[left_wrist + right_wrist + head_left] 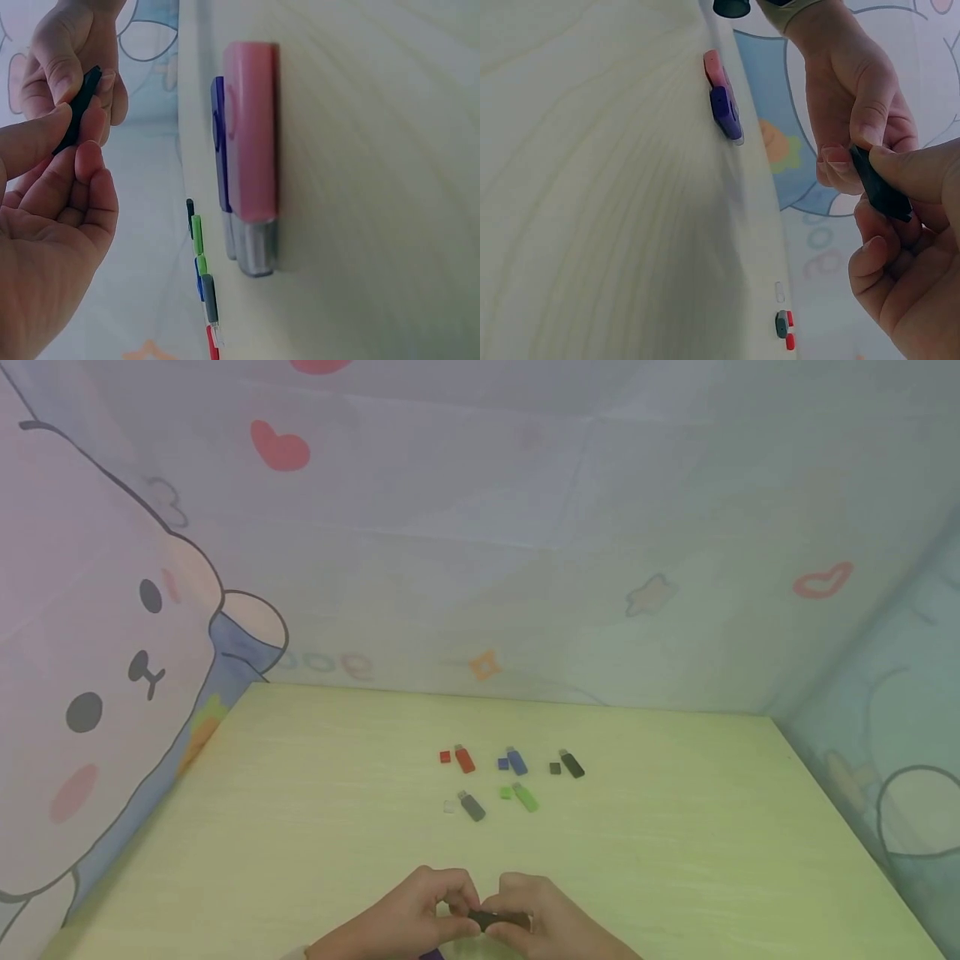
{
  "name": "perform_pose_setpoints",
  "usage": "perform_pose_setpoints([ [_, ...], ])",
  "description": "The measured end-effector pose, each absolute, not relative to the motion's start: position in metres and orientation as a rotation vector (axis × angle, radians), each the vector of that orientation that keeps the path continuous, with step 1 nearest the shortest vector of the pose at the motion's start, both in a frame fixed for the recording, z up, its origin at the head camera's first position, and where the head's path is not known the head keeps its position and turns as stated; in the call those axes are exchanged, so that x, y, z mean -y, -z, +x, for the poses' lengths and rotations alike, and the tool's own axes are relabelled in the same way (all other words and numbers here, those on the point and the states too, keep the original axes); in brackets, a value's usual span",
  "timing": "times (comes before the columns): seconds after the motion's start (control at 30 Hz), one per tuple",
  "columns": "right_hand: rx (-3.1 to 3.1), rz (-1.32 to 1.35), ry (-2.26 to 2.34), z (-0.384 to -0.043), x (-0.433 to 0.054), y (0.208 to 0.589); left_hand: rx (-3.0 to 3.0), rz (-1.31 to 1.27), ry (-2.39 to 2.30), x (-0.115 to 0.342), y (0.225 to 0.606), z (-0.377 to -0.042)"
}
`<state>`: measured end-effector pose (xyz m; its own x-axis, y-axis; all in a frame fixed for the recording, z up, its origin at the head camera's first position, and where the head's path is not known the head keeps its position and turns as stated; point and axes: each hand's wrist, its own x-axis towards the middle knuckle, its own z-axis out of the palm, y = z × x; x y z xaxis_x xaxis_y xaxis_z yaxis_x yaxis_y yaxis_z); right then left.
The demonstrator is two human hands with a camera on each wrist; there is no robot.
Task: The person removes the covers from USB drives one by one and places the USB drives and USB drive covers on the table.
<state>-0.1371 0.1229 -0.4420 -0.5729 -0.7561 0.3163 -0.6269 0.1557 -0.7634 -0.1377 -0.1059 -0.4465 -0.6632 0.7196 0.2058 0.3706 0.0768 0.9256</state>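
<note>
Above the front of the table, my left hand [412, 906] and right hand [551, 914] meet at a dark USB stick [482, 920]. Thumb and fingers of each hand pinch it from opposite ends, and they cover much of it. In the left wrist view the dark stick [81, 109] slants between both hands. The right wrist view shows its dark body [881, 187] under my right thumb. Below the hands lie a pink USB stick [251, 135] and a purple USB stick [218, 135], side by side, each with a clear cap end.
Farther back lie uncapped USB sticks: red [465, 759], blue [517, 762], black [572, 764], grey [472, 807] and green [526, 797]. A small cap sits left of each, such as the red cap [445, 757]. A printed cloth [450, 568] stands behind the table [675, 827].
</note>
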Motion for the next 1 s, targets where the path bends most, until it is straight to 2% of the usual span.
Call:
perform_pose_setpoints([
  [0.73, -2.201, -1.300, 1.397, -0.1379, -0.1247, 0.4441, -2.006, 1.013, -1.600, 0.1041, 0.4474, -0.1384],
  [1.0, -2.183, -1.273, 1.391, -0.1360, -0.1263, 0.4422, -2.111, 1.099, -1.575, 0.1058, 0.4470, -0.1397],
])
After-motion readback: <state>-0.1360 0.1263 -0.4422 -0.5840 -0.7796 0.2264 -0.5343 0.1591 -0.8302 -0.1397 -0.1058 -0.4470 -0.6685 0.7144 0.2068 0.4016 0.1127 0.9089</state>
